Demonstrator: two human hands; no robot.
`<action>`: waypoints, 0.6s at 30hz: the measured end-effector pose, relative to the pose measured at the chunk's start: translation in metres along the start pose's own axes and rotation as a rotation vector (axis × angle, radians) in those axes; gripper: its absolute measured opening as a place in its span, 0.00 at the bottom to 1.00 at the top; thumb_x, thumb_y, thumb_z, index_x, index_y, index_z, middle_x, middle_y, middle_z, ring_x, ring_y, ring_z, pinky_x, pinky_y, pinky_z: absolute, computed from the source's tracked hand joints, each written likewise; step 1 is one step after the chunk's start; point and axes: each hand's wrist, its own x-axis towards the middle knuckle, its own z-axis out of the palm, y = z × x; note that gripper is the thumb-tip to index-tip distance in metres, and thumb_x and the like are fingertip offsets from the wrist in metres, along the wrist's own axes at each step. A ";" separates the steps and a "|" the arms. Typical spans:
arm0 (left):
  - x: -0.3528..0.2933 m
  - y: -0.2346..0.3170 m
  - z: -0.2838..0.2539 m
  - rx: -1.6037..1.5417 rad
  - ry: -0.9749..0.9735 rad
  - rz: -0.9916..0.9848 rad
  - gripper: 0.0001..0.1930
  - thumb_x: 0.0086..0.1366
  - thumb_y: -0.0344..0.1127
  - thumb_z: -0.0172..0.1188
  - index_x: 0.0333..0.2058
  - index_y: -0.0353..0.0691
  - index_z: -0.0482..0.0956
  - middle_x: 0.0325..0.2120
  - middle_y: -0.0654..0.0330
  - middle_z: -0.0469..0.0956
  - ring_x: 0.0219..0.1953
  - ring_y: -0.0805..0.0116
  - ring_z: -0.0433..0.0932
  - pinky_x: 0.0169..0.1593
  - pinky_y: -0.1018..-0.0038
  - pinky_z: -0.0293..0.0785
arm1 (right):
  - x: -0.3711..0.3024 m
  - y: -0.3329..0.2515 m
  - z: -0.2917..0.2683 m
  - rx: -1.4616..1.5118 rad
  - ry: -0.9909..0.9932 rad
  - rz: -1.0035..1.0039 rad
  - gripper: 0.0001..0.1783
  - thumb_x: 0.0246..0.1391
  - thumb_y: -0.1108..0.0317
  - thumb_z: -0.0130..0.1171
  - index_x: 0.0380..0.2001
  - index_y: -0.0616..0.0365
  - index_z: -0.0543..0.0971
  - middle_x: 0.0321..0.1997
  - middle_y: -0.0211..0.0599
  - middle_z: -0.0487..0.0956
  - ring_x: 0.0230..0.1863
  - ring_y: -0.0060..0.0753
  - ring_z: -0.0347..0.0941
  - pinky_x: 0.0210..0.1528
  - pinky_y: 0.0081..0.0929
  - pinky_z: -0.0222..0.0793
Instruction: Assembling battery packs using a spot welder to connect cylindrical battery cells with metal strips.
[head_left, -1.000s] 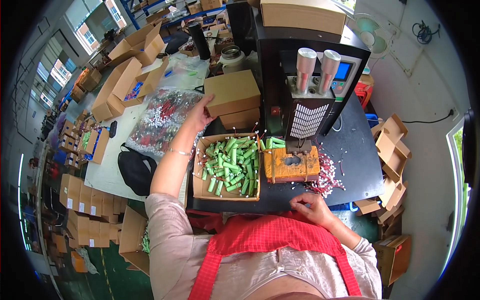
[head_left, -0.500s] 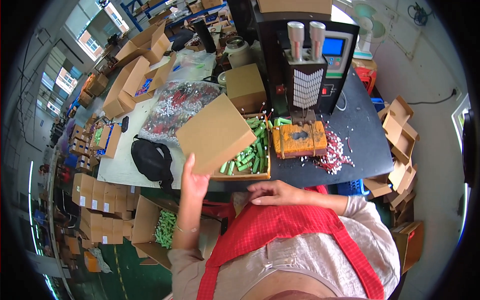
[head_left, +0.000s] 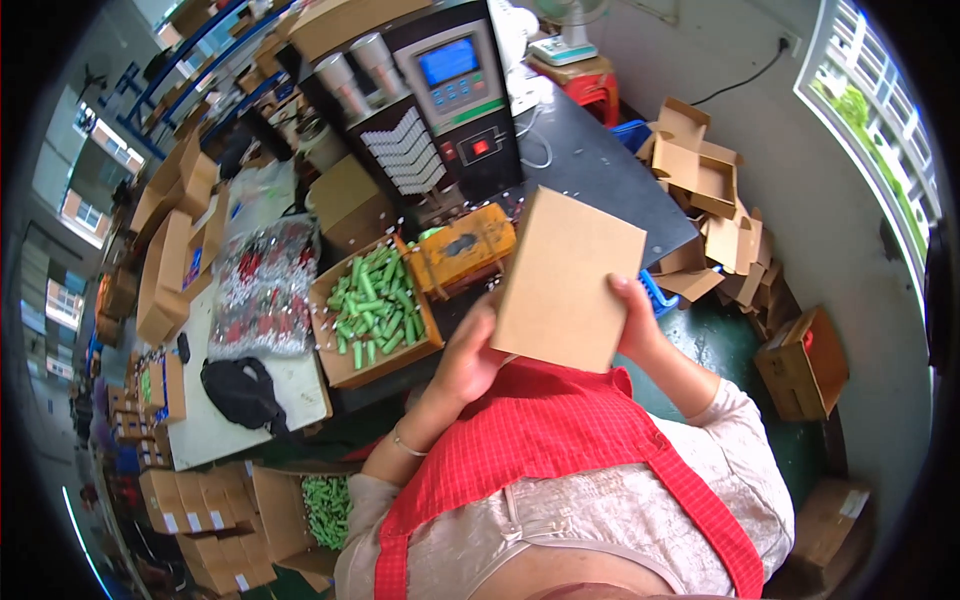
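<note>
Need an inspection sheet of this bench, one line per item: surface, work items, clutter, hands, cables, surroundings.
Surface: black table under the machine, white table to its left.
Work items: cardboard box held in front of the red apron; open carton of green cylinders beside an orange block.
Clutter: clear bag of red and white pieces, black bag, both on the white table.
Hands: left hand and right hand on opposite sides of the held box; some fingers hidden.
Cables: black cord at the wall outlet; white cable by the machine.
Surroundings: heaped cardboard at right, red stool, window.
</note>
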 end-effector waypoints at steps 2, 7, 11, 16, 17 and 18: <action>0.037 -0.030 0.013 -0.009 0.060 -0.156 0.24 0.62 0.42 0.54 0.53 0.37 0.62 0.46 0.61 0.70 0.49 0.72 0.68 0.54 0.73 0.62 | -0.008 -0.014 -0.051 -0.106 0.130 -0.074 0.32 0.47 0.55 0.52 0.53 0.60 0.62 0.47 0.45 0.71 0.47 0.39 0.71 0.52 0.38 0.65; 0.126 -0.088 0.029 0.158 0.119 -0.306 0.19 0.61 0.37 0.55 0.49 0.36 0.68 0.41 0.61 0.73 0.45 0.74 0.70 0.51 0.75 0.64 | -0.015 -0.033 -0.114 -0.078 0.444 -0.139 0.32 0.49 0.54 0.51 0.54 0.61 0.60 0.53 0.43 0.67 0.55 0.36 0.64 0.56 0.34 0.59; 0.198 -0.106 0.016 0.347 0.051 -0.105 0.27 0.59 0.35 0.57 0.53 0.29 0.61 0.48 0.55 0.67 0.50 0.70 0.66 0.55 0.75 0.60 | 0.007 -0.060 -0.124 -0.032 0.584 -0.184 0.35 0.47 0.49 0.56 0.52 0.63 0.62 0.51 0.40 0.70 0.51 0.32 0.68 0.54 0.28 0.62; 0.212 -0.132 -0.018 1.057 -0.011 0.227 0.26 0.62 0.38 0.51 0.54 0.27 0.59 0.53 0.40 0.62 0.58 0.52 0.60 0.59 0.68 0.56 | 0.023 -0.065 -0.150 0.041 0.635 -0.117 0.31 0.51 0.54 0.56 0.53 0.59 0.62 0.50 0.39 0.70 0.49 0.30 0.69 0.50 0.29 0.65; 0.215 -0.127 -0.018 1.073 0.002 0.213 0.26 0.63 0.40 0.49 0.54 0.26 0.59 0.53 0.39 0.62 0.58 0.51 0.60 0.60 0.67 0.55 | 0.020 -0.064 -0.155 0.051 0.634 -0.075 0.28 0.52 0.54 0.56 0.51 0.59 0.63 0.48 0.39 0.71 0.45 0.30 0.71 0.46 0.28 0.68; 0.219 -0.122 -0.019 1.088 0.016 0.199 0.26 0.64 0.41 0.47 0.54 0.26 0.59 0.52 0.38 0.62 0.57 0.49 0.60 0.60 0.66 0.55 | 0.017 -0.064 -0.157 0.058 0.641 -0.066 0.28 0.52 0.54 0.56 0.51 0.59 0.63 0.48 0.39 0.71 0.45 0.30 0.71 0.46 0.28 0.68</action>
